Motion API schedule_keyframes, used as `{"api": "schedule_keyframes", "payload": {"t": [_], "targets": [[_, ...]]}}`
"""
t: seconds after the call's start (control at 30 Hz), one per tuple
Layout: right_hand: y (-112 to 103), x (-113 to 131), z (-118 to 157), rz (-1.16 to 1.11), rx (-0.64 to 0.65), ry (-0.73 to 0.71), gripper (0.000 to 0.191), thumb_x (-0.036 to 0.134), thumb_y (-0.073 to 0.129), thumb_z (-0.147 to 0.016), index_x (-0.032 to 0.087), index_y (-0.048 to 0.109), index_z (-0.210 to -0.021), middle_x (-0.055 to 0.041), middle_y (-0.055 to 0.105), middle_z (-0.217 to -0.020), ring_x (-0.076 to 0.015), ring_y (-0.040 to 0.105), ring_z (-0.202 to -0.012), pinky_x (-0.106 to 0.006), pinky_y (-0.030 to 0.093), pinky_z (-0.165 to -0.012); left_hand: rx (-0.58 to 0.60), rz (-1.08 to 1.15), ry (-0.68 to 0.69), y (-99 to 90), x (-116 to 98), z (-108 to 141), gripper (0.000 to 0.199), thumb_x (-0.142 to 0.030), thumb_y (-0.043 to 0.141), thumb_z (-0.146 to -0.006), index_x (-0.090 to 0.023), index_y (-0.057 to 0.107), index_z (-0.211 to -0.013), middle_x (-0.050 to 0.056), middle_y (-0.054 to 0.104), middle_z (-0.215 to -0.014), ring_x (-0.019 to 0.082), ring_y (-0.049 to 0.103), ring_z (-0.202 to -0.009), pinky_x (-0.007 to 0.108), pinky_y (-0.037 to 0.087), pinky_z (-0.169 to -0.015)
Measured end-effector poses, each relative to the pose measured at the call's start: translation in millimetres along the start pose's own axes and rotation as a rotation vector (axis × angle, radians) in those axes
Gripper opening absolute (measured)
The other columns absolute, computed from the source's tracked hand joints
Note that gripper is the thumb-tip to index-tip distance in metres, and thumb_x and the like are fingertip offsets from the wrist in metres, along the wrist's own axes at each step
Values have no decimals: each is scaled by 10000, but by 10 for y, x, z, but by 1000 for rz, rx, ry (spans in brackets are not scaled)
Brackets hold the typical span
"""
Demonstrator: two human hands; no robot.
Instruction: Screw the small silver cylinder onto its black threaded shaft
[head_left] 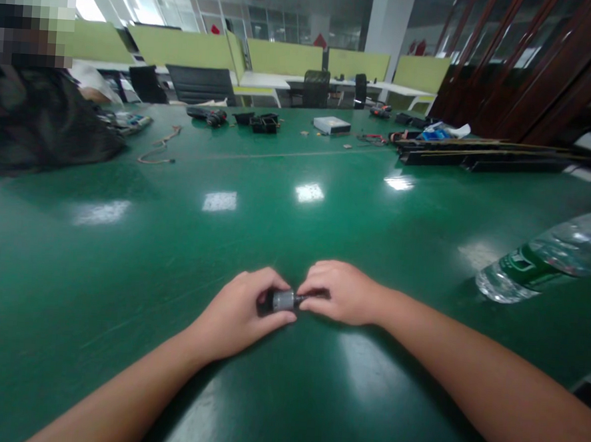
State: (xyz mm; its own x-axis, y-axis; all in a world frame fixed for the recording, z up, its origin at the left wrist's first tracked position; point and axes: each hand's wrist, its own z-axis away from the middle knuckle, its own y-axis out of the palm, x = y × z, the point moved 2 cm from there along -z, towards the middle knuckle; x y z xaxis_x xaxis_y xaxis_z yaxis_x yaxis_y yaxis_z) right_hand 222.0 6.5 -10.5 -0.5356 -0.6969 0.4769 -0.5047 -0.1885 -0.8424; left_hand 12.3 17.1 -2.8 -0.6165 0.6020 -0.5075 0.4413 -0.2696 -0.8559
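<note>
Forearms (136, 378), both hands (237, 307) (338, 294) on blk/grey cyl. (284, 301), grn tbl (369, 232)

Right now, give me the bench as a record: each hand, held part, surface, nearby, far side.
left hand: curled around the thicker end of a dark object with a grey band
right hand: fingertips at its narrow end
held part: exact identity unclear, partly covered by fingers
surface: glossy green table
nearby: clear bottle with green label, right of the hands
far side: pale flat box; thin cord, farther left
</note>
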Motion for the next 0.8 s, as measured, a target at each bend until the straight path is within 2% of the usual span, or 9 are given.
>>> {"api": "schedule_keyframes", "payload": {"t": [0.17, 0.37, 0.53, 0.8], "targets": [[-28, -9, 22, -8, 3, 4, 179, 298, 653, -922, 174, 745, -1012, -58, 705, -902, -177, 611, -872, -298, 444, -814, 18, 9, 4, -22, -33, -8, 266, -454, 591, -927, -225, 693, -1015, 16, 683, -866, 182, 595, -751, 293, 428, -687], [-11, 10, 28, -13, -25, -6, 177, 278, 692, -873, 173, 732, -1010, -61, 701, -921, -188, 608, -889, -307, 457, -831, -11, 10, -11, -1, -10, -5, 238, -426, 664, -869, -221, 689, -988, 9, 674, -830, 181, 591, -729, 284, 419, -661], [4, 9, 24, -4, -36, -14, 147, 208, 650, -890, 163, 730, -1005, -61, 697, -912, -180, 595, -874, -296, 455, -812, -19, 15, -30, 10, -10, -2, 235, -430, 664, -869, -216, 681, -965, 10, 674, -825, 182, 587, -728, 283, 414, -664], [-23, 1, 31, 3, -26, 0, 152, 213, 657, -882, 164, 736, -1002, -60, 700, -905, -181, 606, -874, -299, 457, -820, -11, 18, -43, 4, -9, 1, 243, -436, 660, -876, -213, 677, -971, 13, 671, -831, 184, 586, -733, 288, 413, -670]]}}
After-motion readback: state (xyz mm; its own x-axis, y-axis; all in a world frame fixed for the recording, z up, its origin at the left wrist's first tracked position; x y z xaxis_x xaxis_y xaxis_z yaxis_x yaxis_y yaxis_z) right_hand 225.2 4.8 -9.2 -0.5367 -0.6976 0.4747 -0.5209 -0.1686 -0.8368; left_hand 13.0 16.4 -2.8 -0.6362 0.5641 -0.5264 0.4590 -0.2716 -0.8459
